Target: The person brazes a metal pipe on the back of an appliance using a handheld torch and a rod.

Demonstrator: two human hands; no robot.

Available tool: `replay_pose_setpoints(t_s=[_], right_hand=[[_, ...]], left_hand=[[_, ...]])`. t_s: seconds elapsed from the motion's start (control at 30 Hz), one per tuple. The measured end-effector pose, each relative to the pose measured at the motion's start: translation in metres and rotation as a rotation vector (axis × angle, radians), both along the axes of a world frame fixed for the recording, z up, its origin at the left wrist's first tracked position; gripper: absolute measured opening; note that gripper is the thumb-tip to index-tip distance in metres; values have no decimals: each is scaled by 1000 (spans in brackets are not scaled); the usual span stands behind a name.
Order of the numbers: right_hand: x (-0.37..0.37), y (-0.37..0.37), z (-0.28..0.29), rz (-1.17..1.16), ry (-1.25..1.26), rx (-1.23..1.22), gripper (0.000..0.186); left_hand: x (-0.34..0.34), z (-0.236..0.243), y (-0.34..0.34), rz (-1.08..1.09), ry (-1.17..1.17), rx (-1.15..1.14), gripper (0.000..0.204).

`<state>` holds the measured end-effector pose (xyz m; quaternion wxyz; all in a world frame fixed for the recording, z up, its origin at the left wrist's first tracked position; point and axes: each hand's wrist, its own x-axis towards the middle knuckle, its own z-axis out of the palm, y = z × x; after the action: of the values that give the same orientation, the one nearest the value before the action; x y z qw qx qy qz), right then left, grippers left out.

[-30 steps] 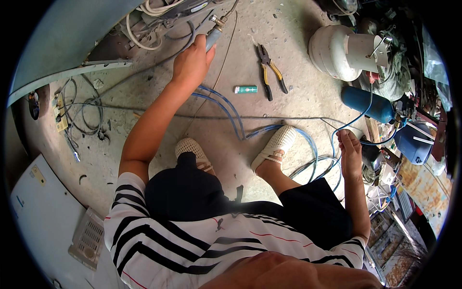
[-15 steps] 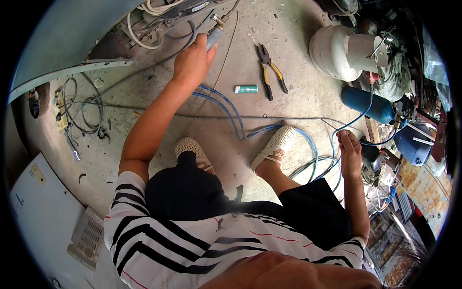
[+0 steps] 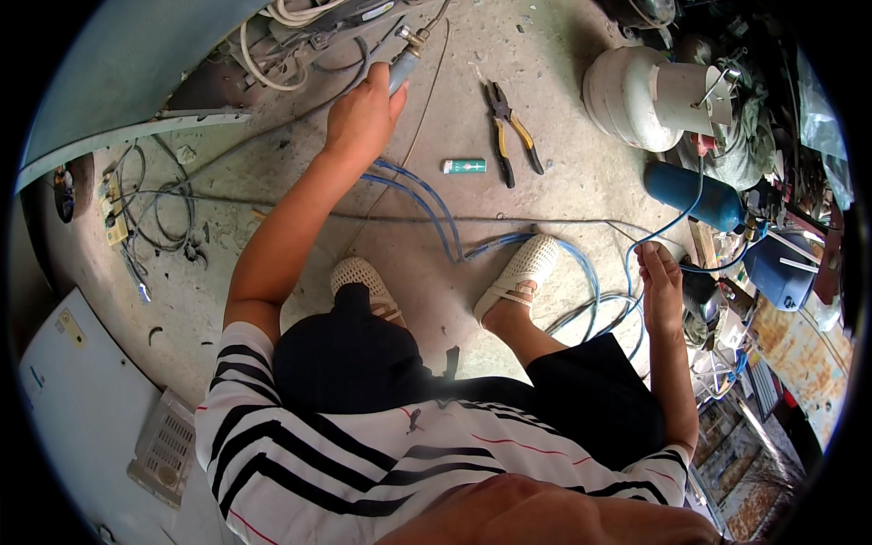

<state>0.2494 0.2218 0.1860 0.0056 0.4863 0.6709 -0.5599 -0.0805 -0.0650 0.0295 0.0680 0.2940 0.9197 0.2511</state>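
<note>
My left hand (image 3: 361, 113) is closed round the grey handle of a gas torch (image 3: 403, 69), whose brass valve fittings and thin neck point away toward the top edge. A pair of blue hoses (image 3: 438, 202) runs below that hand across the floor. At the right, my right hand (image 3: 661, 280) is closed in a pinch beside a blue hose (image 3: 668, 232). A thin dark line reaches its fingertips; I cannot make out what they hold. On the concrete between the hands lie pliers (image 3: 509, 136) with yellow-and-black handles, jaws pointing away, and a green-and-white lighter (image 3: 465, 166).
A white gas cylinder (image 3: 622, 100) lies at the far right near a small blue cylinder (image 3: 695, 197). Hose coils (image 3: 581, 313) spread by my right foot. Cables (image 3: 163, 204) tangle at the left. A large grey panel (image 3: 109, 73) stands far left, a white panel (image 3: 82, 391) nearer.
</note>
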Motion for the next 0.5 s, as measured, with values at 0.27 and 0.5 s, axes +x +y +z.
replay_pose_setpoints(t_s=[0.27, 0.5], right_hand=[[2, 2, -1, 11, 0, -11, 19], [-1, -3, -1, -5, 19, 8, 18]], left_hand=[[2, 2, 0, 21, 1, -10, 31], [0, 1, 0, 5, 19, 17, 31]])
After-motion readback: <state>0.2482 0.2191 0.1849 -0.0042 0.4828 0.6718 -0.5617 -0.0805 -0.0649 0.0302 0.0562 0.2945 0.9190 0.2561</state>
